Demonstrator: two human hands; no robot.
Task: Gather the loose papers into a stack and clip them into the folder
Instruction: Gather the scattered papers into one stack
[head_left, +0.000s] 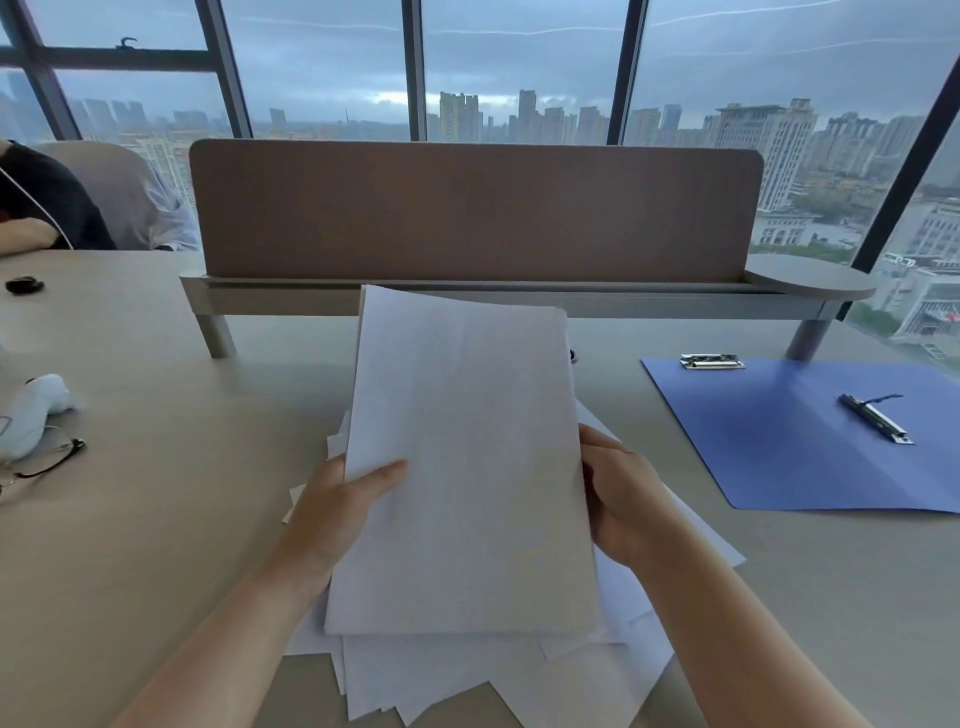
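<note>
loose sheets (467, 675) lie fanned on the desk (156, 519) nearest the camera. above them, both hands hold one squared stack (467, 467) tilted up: the left hand (337, 514) pinches its left edge, thumb on top, and the right hand (623, 499) curls round its right edge. the stack hides the desk behind it. right, well apart, one blue folder (779, 441) lies open (two metal clips on it). left, glasses (41, 462). beyond, one divider (467, 208).
</note>
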